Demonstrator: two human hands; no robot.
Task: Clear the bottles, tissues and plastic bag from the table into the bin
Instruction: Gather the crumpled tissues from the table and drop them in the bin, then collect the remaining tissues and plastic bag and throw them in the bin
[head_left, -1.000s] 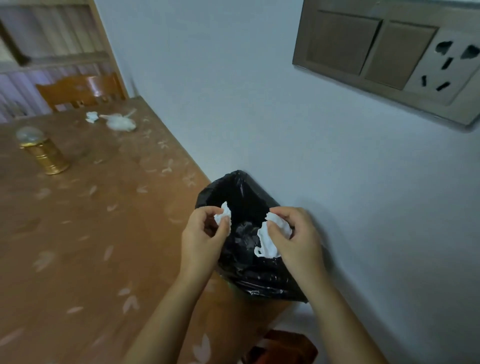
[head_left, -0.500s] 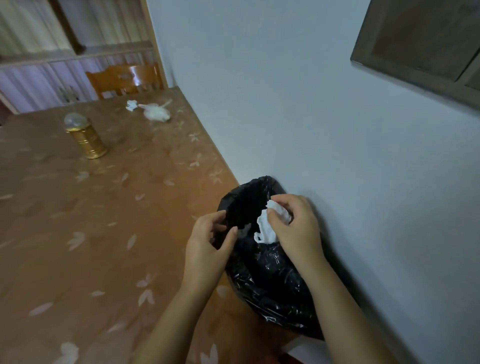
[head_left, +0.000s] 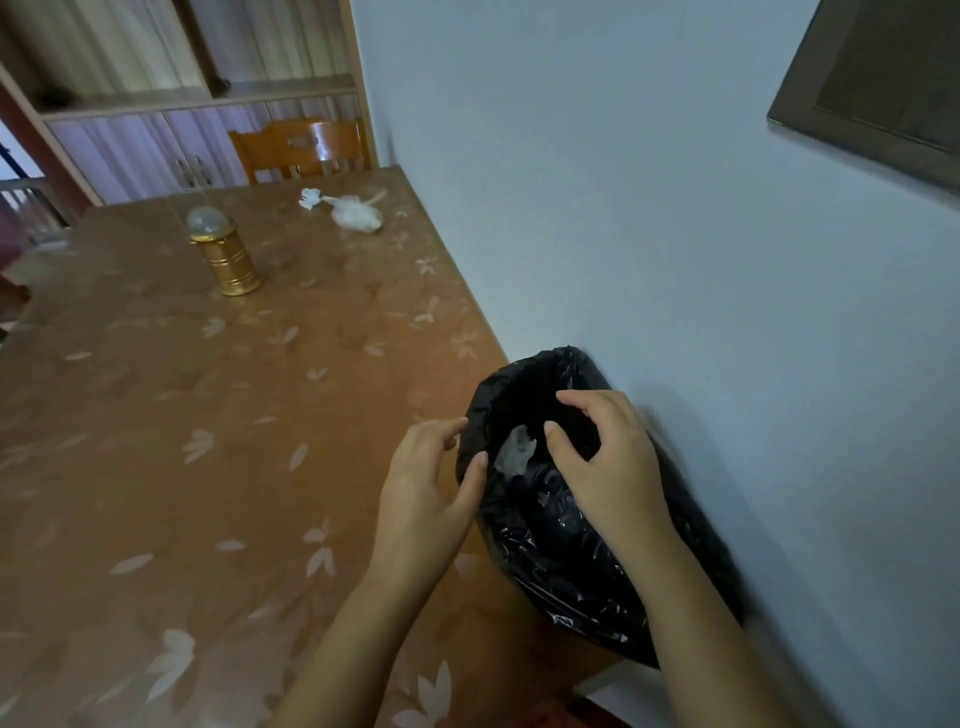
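Our left hand (head_left: 426, 488) and right hand (head_left: 605, 462) hover open and empty over the black plastic bin bag (head_left: 561, 545), a crumpled white tissue (head_left: 514, 451) inside, more tissues (head_left: 310, 197) and a clear plastic bag (head_left: 356, 214) far across the brown floral surface (head_left: 156, 441).

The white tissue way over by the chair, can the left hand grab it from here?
Probably not. The left hand is at the black bin bag, and the tissue lies at the table's far end. Nothing blocks it; it looks too far.

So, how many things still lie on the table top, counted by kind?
Crumpled tissue: 1
Clear plastic bag: 1
Gold jar with a clear domed lid: 1
Total: 3
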